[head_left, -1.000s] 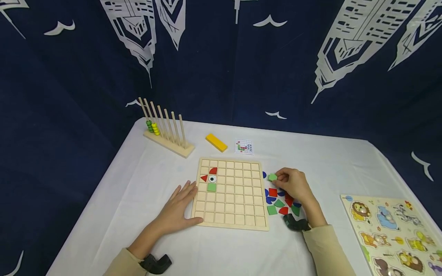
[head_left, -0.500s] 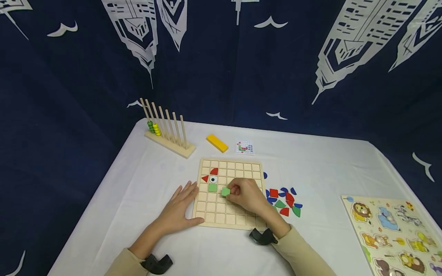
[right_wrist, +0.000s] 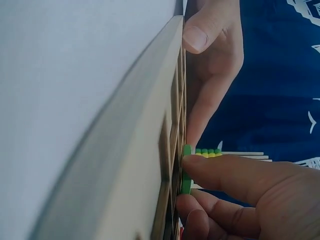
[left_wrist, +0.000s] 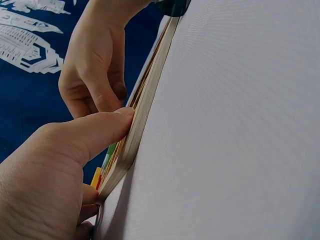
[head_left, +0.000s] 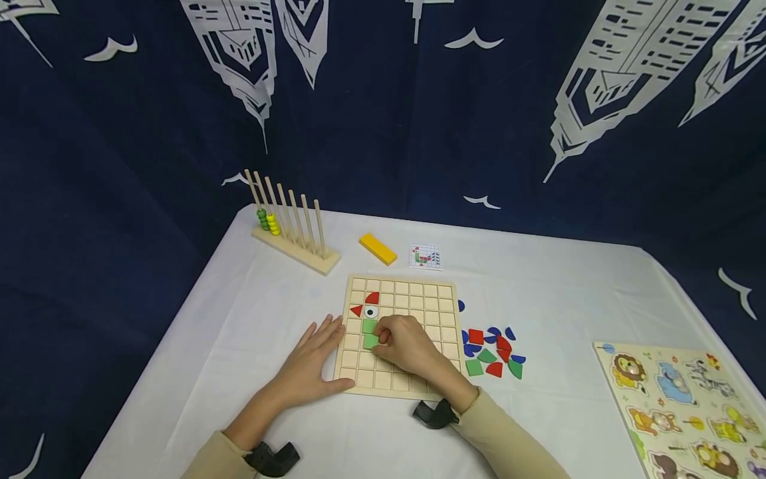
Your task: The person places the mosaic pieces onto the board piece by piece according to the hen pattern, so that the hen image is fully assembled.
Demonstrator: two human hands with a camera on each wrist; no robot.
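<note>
A wooden grid board (head_left: pixel 429 304) lies on the table in the head view. Near its upper left sit a red quarter circle (head_left: pixel 373 298), a red triangle (head_left: pixel 356 310), a white eye tile (head_left: pixel 371 312) and a green square (head_left: pixel 369 326). Just below that square, my right hand (head_left: pixel 409 346) pinches another green square tile (right_wrist: pixel 187 175) between thumb and fingers, at the board's surface. My left hand (head_left: pixel 308 362) rests spread along the board's left edge, its thumb touching the near left corner (left_wrist: pixel 117 172).
Loose red, blue and green pieces (head_left: pixel 487 357) lie right of the board. Behind it are a small pattern card (head_left: pixel 425 256), a yellow block (head_left: pixel 378 249) and a peg rack (head_left: pixel 296 249) with beads. An animal puzzle (head_left: pixel 688 406) lies at the right.
My right hand has carried the green square tile left from the loose pieces onto the board, under the first green square. My left hand stays in place.
</note>
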